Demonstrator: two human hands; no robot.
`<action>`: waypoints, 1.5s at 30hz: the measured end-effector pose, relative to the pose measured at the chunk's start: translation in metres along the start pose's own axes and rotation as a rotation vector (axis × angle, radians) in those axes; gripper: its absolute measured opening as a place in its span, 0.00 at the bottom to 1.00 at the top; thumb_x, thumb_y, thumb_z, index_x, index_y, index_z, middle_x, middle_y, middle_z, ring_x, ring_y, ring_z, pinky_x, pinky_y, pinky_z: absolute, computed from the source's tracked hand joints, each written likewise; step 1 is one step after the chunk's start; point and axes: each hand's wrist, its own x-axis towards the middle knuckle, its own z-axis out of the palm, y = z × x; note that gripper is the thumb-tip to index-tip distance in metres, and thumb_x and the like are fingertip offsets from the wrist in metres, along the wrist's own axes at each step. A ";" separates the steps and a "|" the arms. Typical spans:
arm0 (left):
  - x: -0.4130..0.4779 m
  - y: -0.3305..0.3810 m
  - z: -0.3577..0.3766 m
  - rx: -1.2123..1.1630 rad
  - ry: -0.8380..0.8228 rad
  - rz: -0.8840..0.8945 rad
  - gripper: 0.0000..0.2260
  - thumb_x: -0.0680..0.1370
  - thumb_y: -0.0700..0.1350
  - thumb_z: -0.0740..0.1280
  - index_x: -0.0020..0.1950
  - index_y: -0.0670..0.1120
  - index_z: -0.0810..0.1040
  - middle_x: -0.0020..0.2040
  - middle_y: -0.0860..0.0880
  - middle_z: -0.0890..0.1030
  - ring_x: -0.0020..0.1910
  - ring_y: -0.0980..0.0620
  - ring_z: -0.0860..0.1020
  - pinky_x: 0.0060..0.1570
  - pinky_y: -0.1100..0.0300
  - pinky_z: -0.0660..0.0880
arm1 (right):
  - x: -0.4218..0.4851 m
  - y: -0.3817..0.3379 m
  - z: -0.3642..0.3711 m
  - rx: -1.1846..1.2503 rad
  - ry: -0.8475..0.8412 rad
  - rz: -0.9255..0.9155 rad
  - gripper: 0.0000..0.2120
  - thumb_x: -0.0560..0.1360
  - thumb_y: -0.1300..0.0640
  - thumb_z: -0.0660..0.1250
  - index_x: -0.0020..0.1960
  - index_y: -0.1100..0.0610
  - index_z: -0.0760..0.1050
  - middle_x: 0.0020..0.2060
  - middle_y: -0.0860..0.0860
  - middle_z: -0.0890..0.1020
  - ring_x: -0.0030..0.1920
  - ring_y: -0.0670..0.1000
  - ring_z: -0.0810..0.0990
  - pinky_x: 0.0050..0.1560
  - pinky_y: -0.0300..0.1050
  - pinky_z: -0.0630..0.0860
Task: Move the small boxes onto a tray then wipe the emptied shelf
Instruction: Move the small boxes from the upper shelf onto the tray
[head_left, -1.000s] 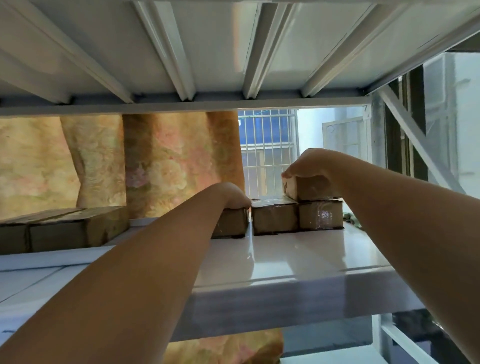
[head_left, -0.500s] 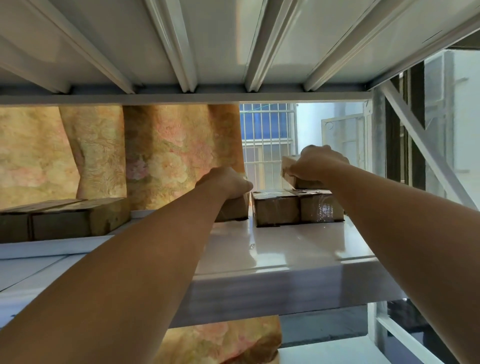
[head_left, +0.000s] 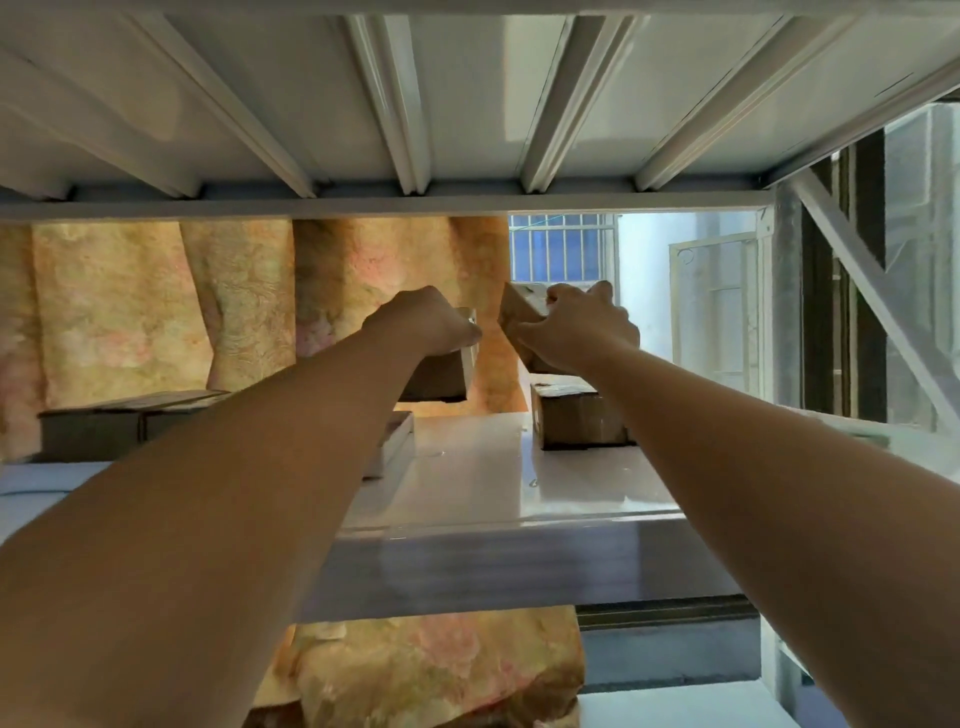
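Both my arms reach forward and upward over the front edge of the white shelf, forearms bare and nearly straight, wrists bent slightly down. My left hand clamps from above on a small brown box; the fingers curl over its far top edge, and the box hangs clear of the shelf surface below it. My right hand grips a second small box, thumb on the near side, fingers wrapped over the top, and that box is tilted, its left corner raised. The two held boxes sit close side by side, a narrow gap between them. Directly below my right hand another taped box rests flat on the shelf. Under my left forearm the edge of a pale flat box shows, partly hidden. Far to the left of my left hand lie long dark cartons against the patterned cloth.
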 end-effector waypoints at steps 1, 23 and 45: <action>0.001 -0.008 -0.006 0.013 0.003 -0.016 0.19 0.69 0.61 0.65 0.45 0.46 0.70 0.37 0.47 0.72 0.36 0.48 0.73 0.32 0.59 0.67 | -0.001 -0.007 0.003 0.024 -0.012 -0.021 0.35 0.68 0.34 0.63 0.70 0.49 0.65 0.69 0.56 0.64 0.62 0.61 0.73 0.58 0.54 0.72; -0.005 -0.172 -0.094 0.185 0.180 -0.144 0.24 0.66 0.66 0.64 0.45 0.47 0.68 0.35 0.49 0.69 0.33 0.48 0.70 0.29 0.59 0.63 | -0.038 -0.177 0.065 -0.017 -0.260 -0.158 0.26 0.71 0.39 0.60 0.61 0.55 0.71 0.63 0.59 0.68 0.54 0.62 0.74 0.47 0.51 0.72; 0.007 -0.251 -0.102 -0.037 0.152 -0.070 0.23 0.67 0.62 0.65 0.52 0.46 0.70 0.42 0.47 0.73 0.39 0.46 0.74 0.32 0.59 0.67 | -0.065 -0.220 0.101 -0.155 -0.369 0.070 0.22 0.65 0.37 0.64 0.49 0.53 0.69 0.51 0.55 0.73 0.40 0.54 0.75 0.34 0.44 0.69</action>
